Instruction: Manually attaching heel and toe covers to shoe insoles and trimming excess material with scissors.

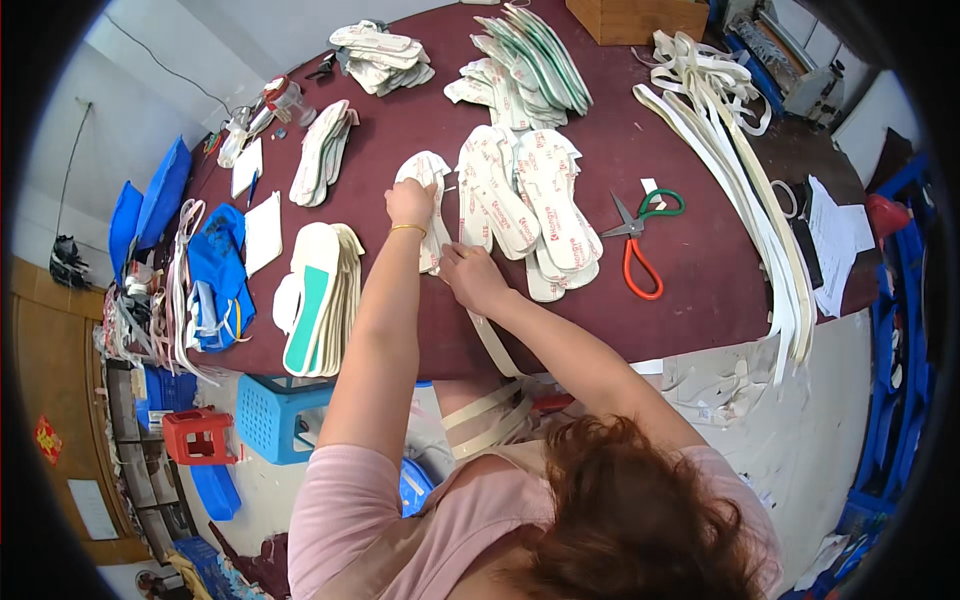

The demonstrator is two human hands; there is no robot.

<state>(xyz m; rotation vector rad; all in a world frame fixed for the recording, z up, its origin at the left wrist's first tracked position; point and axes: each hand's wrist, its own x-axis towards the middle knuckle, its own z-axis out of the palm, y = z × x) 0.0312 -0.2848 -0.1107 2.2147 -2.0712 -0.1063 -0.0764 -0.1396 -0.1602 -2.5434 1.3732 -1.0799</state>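
A white shoe insole (424, 166) with red print lies on the dark red table before me. My left hand (409, 206) rests on its upper part, fingers closed over its edge. At the insole's lower end is my right hand (474, 277), its fingers pinched around a narrow cream strip (492, 345) that trails down to the table's near edge. The right fingertips are partly hidden. Just right lies a pile of printed insoles (560, 205). Scissors (632, 228) with one green and one red handle loop lie spread beyond that pile.
Further insole stacks stand at front left (322, 290), left (322, 155) and at the back (380, 58), with green-edged ones (530, 65) nearby. Long white strips (735, 185) hang over the right edge. Blue cloth (220, 270) lies at left; a blue stool (278, 415) stands below.
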